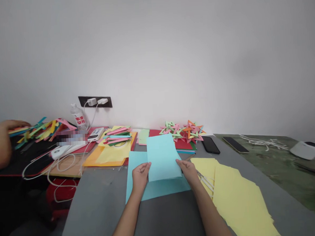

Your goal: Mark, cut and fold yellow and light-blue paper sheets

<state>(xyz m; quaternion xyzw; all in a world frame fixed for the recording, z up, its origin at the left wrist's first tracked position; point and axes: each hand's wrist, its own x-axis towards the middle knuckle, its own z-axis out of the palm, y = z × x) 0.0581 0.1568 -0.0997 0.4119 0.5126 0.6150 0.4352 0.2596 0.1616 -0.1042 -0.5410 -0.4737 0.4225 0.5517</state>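
Note:
A light blue sheet of paper (163, 156) is held up at its two side edges. My left hand (141, 175) pinches its left edge between thumb and fingers, and my right hand (188, 170) grips the right edge the same way. Beneath it, a larger blue sheet (136, 175) lies on the grey table (98, 205). Several yellow sheets (238, 198) are fanned out to the right, with scissors (207, 182) lying on them, partly hidden by my right arm.
Folded paper stars (192, 131) sit behind the sheets, beside a black phone (210, 145). Coloured strips (117, 136) rest on yellow and orange paper. At the left are a bottle (78, 117), white cables (61, 165) and another person's hand (14, 124). A second phone (235, 144) lies right.

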